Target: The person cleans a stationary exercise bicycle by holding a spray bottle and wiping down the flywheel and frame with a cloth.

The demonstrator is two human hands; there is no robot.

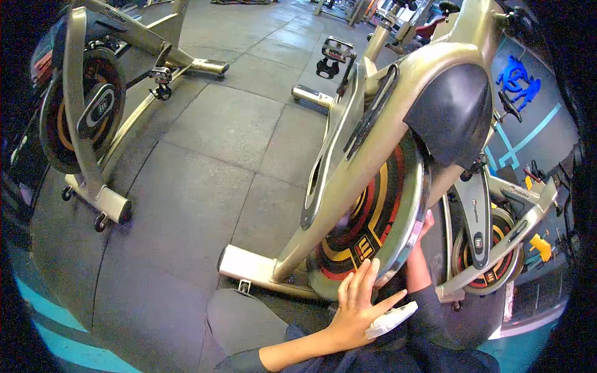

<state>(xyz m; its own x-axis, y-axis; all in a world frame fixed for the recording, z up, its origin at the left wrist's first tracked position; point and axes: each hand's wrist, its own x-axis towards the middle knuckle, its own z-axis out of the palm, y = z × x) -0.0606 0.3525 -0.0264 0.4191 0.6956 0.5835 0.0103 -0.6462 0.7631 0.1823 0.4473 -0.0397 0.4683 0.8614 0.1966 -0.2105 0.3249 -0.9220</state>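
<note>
In front of me stands an exercise bike (367,161) with a large flywheel (403,205), banded black, red and yellow inside a shiny metal rim. My left hand (351,304) reaches up to the wheel's lower edge, its fingers stretched out and the fingertips right at the rim. Just below that hand's thumb shows a white, smooth-edged thing (392,318); I cannot tell whether the hand holds it. On the wheel's right side, my right hand (425,229) lies along the rim with fingers extended upward, partly hidden by the wheel.
The bike's front foot bar (249,264) rests on dark rubber floor tiles (186,180). Another exercise bike (78,105) stands to the left, and a further one (479,230) to the right. My knee (242,323) is close behind the foot bar. A pedal (337,50) juts out beyond the frame.
</note>
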